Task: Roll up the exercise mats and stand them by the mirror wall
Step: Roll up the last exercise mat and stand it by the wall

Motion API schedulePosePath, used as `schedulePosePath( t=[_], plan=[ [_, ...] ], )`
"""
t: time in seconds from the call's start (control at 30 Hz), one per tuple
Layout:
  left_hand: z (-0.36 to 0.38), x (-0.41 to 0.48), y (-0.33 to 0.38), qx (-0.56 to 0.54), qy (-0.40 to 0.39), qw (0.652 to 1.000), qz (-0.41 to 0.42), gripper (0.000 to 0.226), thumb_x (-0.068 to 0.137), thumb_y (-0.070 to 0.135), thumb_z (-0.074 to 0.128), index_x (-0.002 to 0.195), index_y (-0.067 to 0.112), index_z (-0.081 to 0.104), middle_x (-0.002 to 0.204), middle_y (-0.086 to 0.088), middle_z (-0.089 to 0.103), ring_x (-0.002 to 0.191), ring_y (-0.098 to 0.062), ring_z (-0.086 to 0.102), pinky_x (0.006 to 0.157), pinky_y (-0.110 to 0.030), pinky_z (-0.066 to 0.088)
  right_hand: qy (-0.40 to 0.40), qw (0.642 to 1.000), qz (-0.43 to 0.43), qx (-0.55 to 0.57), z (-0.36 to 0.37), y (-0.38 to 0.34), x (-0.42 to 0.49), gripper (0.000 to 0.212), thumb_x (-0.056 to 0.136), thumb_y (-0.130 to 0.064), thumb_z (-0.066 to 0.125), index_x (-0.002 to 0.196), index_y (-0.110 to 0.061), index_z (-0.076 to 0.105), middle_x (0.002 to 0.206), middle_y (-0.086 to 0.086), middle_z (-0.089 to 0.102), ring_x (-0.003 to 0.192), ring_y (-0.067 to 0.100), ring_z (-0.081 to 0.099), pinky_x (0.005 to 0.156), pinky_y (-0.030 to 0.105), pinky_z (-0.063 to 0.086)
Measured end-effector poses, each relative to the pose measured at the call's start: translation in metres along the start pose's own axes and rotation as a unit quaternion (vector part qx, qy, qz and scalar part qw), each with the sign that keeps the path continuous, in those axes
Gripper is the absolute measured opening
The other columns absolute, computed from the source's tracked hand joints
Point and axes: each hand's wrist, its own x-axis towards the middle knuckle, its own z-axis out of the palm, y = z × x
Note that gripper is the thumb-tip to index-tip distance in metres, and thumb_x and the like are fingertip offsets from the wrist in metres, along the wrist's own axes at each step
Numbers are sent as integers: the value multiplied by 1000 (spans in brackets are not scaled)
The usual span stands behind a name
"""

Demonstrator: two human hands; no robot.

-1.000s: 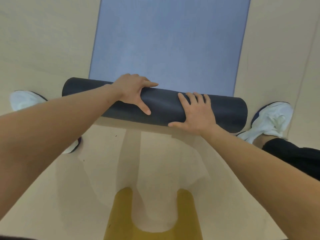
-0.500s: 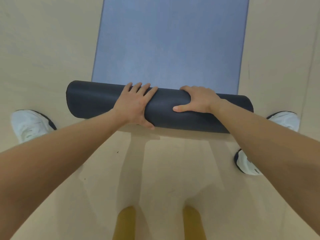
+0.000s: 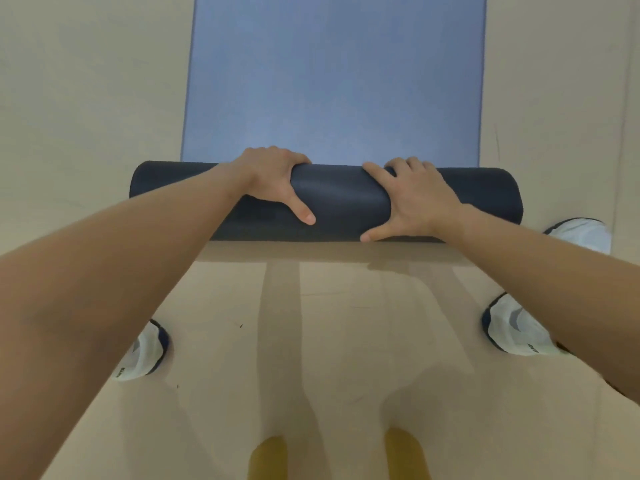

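Mat (image 3: 332, 81) is half rolled on the floor (image 3: 86, 98). The dark roll (image 3: 339, 202) lies crosswise, with the flat blue part running straight out from its far side.

Left hand (image 3: 273, 178) sits on top of the roll, left of its middle. Its fingers are curled over the far edge where roll meets flat sheet, and its thumb points down the near face, so it grips the roll.

Right hand (image 3: 419, 199) is right of the roll's middle, apart from the left hand. The palm is on the crest, the index finger lies out along the top, and the other fingers are bent over the far edge. The thumb is splayed wide along the near bottom edge. This hand wraps the roll too.

Both forearms reach in from the near side, angled inward toward the roll.

Left shoe (image 3: 145, 355) is on the near side of the roll, under the left forearm. Right shoe (image 3: 516, 327) is near the roll's right end, partly hidden by the right forearm.
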Motion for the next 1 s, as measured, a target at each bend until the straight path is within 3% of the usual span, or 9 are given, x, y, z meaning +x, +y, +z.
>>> schedulePosePath(
  t=[0.23,0.47,0.53,0.63,0.77,0.87,1.0],
  plan=[
    [19,-28,19,-34,-47,998,-22,94,39,85,82,118,41,58,102,18,65,96,-17,63,84,-37,49,-30,999,-22,22,5,-6,-32,116,61,-97,56,153,-31,28,119,8,57,106,28,55,86,41,45],
    [110,-89,43,-105,-125,986,-27,94,48,83,81,129,42,53,116,19,64,109,-16,62,98,-41,49,-126,988,-50,74,38,-31,-105,109,61,-92,63,149,-36,34,107,-2,55,95,19,51,75,34,38],
    [127,-107,47,-91,-91,992,-13,101,54,87,74,140,42,46,127,17,62,115,-17,60,100,-42,48,-129,987,-52,83,42,-37,-114,104,62,-89,67,147,-36,38,100,-5,52,91,18,48,73,33,37],
    [152,-133,51,6,40,998,50,112,68,88,56,158,29,29,153,4,48,132,-25,51,109,-45,41,-131,985,-38,106,37,-42,-116,96,61,-85,72,140,-36,47,94,-8,57,86,17,52,68,34,38],
    [179,-165,60,126,164,973,103,104,80,78,47,161,16,26,163,-8,36,145,-34,37,119,-48,29,-187,967,-26,169,36,-60,-110,86,62,-82,75,132,-37,54,105,-12,65,91,17,57,69,33,41],
    [197,-178,64,199,185,954,128,99,86,72,52,161,12,26,164,-13,32,149,-37,32,123,-51,23,-242,942,2,231,50,-71,-108,84,61,-79,79,132,-39,56,111,-12,67,101,18,61,79,34,47],
    [211,-177,63,217,176,956,90,107,86,78,50,163,13,15,168,-15,23,153,-38,25,123,-58,18,-274,915,39,293,53,-68,-96,89,56,-77,82,133,-40,57,116,-13,66,109,19,63,96,40,52]
  ],
)
